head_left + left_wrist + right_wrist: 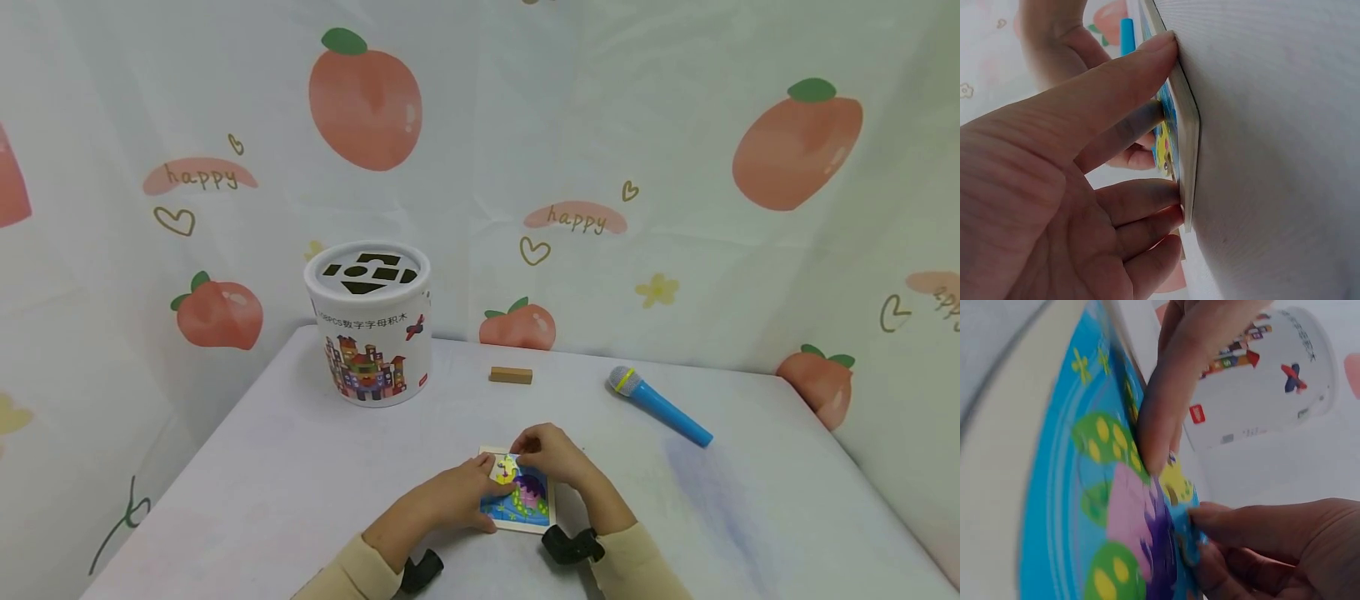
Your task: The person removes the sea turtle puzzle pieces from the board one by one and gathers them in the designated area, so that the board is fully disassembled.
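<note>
A small jigsaw puzzle (531,506) in a pale frame lies on the table, with a bright blue, yellow and purple picture. My left hand (457,496) holds its left side. In the left wrist view the thumb (1159,44) and several fingers sit at the frame's edge, while the index finger reaches over the picture. At the far right corner my right hand (558,458) pinches a blue puzzle piece (1186,540) between thumb and fingertips. The right wrist view shows this piece at the picture's edge, beside the left index finger (1163,425).
A white lidded bucket (375,333) with shaped holes stands at the back left. Behind the puzzle lies a brown wooden block (511,376). To the right is a blue toy microphone (667,410). A printed cloth (465,150) hangs behind the table.
</note>
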`<act>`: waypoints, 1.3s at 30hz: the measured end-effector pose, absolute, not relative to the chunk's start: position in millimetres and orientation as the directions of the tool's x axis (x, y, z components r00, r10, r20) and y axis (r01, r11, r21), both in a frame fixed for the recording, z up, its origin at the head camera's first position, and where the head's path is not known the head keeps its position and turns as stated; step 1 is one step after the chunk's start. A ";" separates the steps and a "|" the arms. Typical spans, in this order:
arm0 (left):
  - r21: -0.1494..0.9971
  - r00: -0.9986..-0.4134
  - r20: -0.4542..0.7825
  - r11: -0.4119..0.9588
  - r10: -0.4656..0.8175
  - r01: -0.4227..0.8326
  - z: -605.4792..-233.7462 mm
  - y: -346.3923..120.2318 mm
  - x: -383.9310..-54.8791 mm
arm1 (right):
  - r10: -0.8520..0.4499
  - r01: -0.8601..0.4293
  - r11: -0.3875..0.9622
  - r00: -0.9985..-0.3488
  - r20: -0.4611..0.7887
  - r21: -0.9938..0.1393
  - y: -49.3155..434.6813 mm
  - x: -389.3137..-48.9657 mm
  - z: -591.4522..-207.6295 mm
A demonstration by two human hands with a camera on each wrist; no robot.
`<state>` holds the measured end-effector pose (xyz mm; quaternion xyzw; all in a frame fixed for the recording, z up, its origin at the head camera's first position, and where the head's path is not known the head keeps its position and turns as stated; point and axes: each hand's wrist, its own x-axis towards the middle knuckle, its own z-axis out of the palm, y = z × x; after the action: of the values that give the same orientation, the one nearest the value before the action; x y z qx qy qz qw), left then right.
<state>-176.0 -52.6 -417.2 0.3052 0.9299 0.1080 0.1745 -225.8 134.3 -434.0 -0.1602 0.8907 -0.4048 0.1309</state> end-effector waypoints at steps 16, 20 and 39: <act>0.309 -0.747 -0.275 0.792 0.605 0.527 -419.2 -51.4 -178.1 | -0.392 -0.069 0.508 -0.906 -0.159 -0.859 146.3 -231.0 -430.6; 0.311 -0.751 -0.283 0.798 0.597 0.517 -418.5 -50.2 -177.8 | -0.385 -0.035 0.488 -0.905 -0.180 -0.872 152.9 -230.8 -428.1; 0.310 -0.767 -0.293 0.815 0.571 0.489 -418.2 -48.6 -176.5 | -0.281 0.018 0.541 -0.938 -0.201 -0.841 211.8 -225.0 -422.9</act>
<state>-176.5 -48.6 -418.2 0.2837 0.9337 0.1086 0.1897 -225.0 211.8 -422.9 -0.0761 0.8633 -0.4732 0.1581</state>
